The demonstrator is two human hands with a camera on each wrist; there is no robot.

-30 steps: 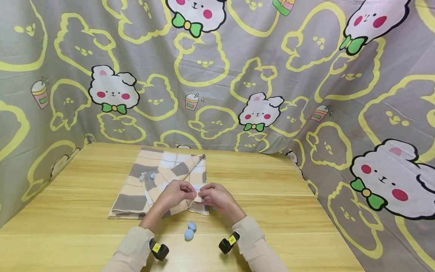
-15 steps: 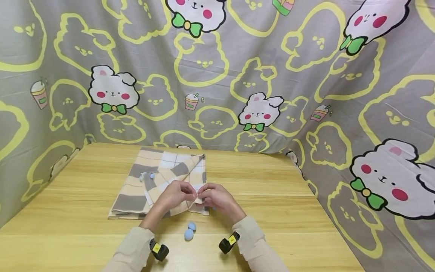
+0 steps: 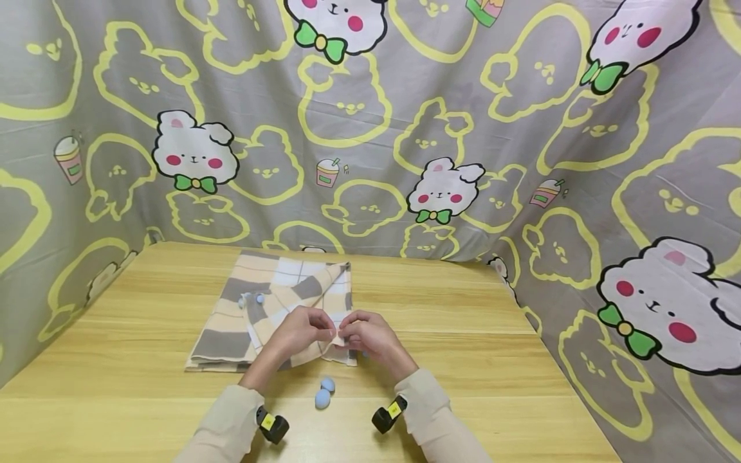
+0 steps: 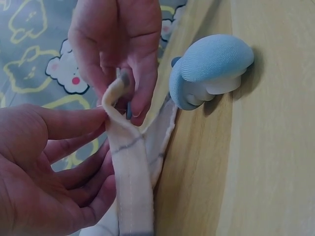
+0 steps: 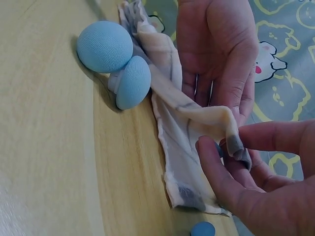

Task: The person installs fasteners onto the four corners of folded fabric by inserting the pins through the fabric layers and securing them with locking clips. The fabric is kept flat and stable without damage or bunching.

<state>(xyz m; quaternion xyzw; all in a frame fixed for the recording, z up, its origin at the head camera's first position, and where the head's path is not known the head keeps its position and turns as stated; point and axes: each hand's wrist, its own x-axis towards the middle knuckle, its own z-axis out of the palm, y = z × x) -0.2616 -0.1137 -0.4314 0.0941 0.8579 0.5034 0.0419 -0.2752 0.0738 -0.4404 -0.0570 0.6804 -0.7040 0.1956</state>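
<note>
- one beige, grey and white plaid fleece cloth
- two bare hands at the cloth's near right part: one left hand, one right hand
- two light-blue, dome-shaped, textured knobs in front of the cloth
- one small round blue knob just beside the cloth's right end
- several small pale-blue pieces on the cloth's left half, too small to count exactly
- two black, yellow-labelled wrist cameras and two beige sleeves, nearer than the cloth
- one pale wooden table under the cloth
</note>
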